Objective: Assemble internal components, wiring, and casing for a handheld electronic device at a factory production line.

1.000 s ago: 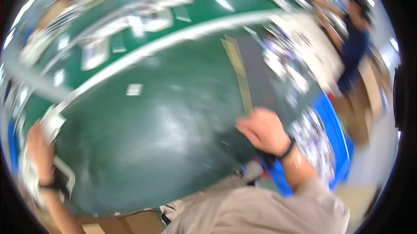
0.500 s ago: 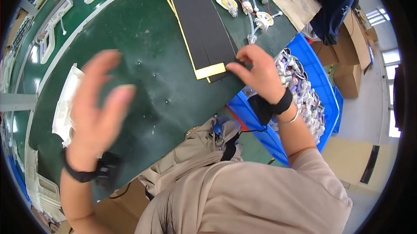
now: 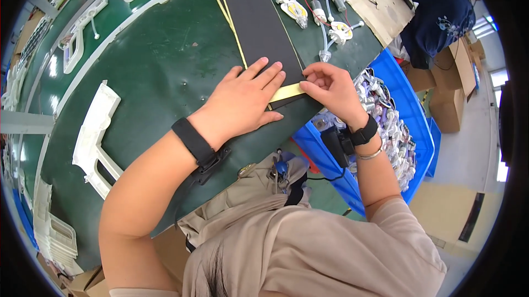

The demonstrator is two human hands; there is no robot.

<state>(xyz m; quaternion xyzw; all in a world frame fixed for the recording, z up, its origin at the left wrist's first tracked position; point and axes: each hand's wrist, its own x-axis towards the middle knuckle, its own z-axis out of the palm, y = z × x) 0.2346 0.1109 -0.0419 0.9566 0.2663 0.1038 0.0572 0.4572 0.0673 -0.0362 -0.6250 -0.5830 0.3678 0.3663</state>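
Long black sheets (image 3: 256, 27) with yellow edges lie in a stack on the green table, slightly out of line. A yellow strip (image 3: 288, 93) crosses their near end. My left hand (image 3: 237, 101) rests flat on the near left part of the stack, fingers stretched out and holding nothing. At the near right corner, my right hand (image 3: 333, 90) has thumb and fingers pinched at the edge of the top black sheet, beside the strip's right end. Exactly what lies between those fingertips is partly hidden.
A white plastic housing (image 3: 93, 131) with a handle lies left on the table (image 3: 165, 76). Wired parts with clear tubes (image 3: 325, 16) sit at the far right. A blue bin (image 3: 408, 98) full of similar parts stands right. Another person (image 3: 438, 19) is beyond it.
My left hand has come right from above the white housing and down onto the black sheets. My right hand has closed at the sheet's corner. The view has shifted slightly.
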